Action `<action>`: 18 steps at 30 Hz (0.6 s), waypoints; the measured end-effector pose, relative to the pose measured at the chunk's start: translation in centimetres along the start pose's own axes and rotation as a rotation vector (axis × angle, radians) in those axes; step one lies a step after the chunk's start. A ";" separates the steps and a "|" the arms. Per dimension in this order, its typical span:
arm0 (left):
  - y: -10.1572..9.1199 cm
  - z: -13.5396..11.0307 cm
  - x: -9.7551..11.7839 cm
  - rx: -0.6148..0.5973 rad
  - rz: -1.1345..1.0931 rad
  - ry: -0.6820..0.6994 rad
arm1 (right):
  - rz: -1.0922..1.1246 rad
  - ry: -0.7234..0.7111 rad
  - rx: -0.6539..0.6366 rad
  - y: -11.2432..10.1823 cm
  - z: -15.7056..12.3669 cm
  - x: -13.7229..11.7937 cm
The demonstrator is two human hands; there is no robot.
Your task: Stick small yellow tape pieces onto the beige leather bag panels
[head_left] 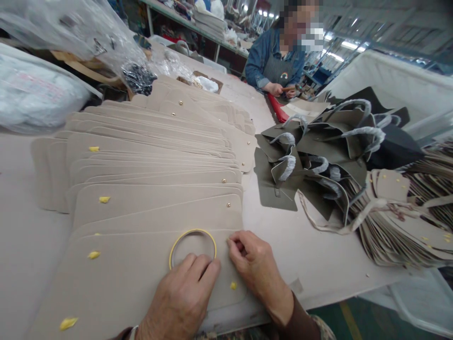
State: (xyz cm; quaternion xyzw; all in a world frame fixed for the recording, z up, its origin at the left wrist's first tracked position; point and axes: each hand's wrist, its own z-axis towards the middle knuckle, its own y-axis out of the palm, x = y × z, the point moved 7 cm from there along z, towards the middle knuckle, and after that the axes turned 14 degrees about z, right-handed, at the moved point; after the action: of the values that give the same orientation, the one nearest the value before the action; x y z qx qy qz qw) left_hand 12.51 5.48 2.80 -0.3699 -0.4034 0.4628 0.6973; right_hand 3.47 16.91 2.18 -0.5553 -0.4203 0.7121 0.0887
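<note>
My left hand point(184, 295) is closed around a thin roll of yellow tape point(193, 231), held just over the nearest beige panel point(141, 278). At that panel's right edge my right hand point(256, 262) pinches thumb and forefinger together, low over the surface; whatever lies between the fingertips is hidden. Small yellow tape pieces point(94, 255) are stuck on the panels, one of them point(233, 285) between my two hands. Behind, several more beige panels point(152, 160) overlap in a fanned row, some with small metal studs point(228, 205) near their right ends.
Dark olive bag pieces with wrapped handles point(314, 156) stand at the right, beside tied stacks of panels point(396, 222). Plastic-wrapped bundles point(38, 89) lie at the left. Across the table point(276, 245) a person in a denim jacket point(262, 56) works with both hands.
</note>
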 end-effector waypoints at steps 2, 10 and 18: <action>-0.8 -0.2 -0.2 0.099 -0.048 0.012 | -0.054 -0.009 -0.046 -0.1 -0.1 -0.1; -3.5 -0.5 -1.2 0.255 -0.204 -0.035 | 0.213 0.036 -0.092 -1.9 -2.1 -1.1; -3.0 -0.8 -0.6 0.149 -0.086 -0.062 | 0.359 -0.429 -0.087 -1.2 -2.8 -5.8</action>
State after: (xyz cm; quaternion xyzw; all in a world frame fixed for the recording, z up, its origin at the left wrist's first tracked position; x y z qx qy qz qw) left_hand 14.08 3.93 5.01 -0.2849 -0.4049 0.4725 0.7292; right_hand 7.66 15.64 7.04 -0.4608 -0.3543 0.7990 -0.1539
